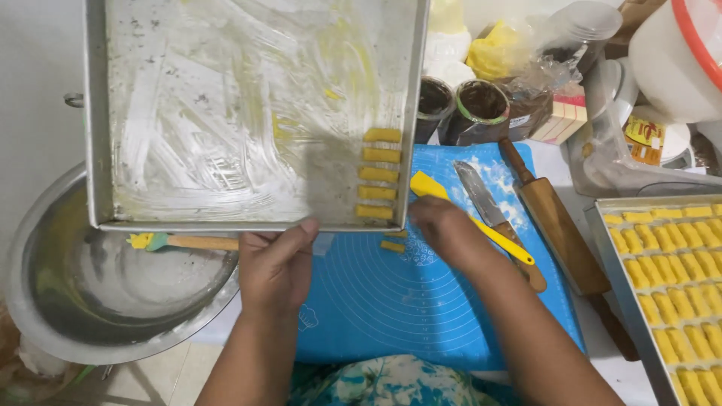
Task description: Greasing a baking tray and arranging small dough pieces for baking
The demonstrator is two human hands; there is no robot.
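Left hand grips the near rim of the greased tray, thumb hooked over the edge; five yellow dough pieces sit in a column at the tray's 4 o'clock corner. Right hand rests on the blue mat just beside the tray corner, fingers curled, grip can't be told; one loose piece lies at its 8 o'clock. Yellow spatula, knife, rolling pin at 3 o'clock; filled tray far right, bowl at 9 o'clock.

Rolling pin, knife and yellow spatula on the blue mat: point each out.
rolling pin (pixel 560 229): head view, middle of its wooden barrel.
knife (pixel 478 192): head view, flat of its blade.
yellow spatula (pixel 426 184): head view, its yellow blade.
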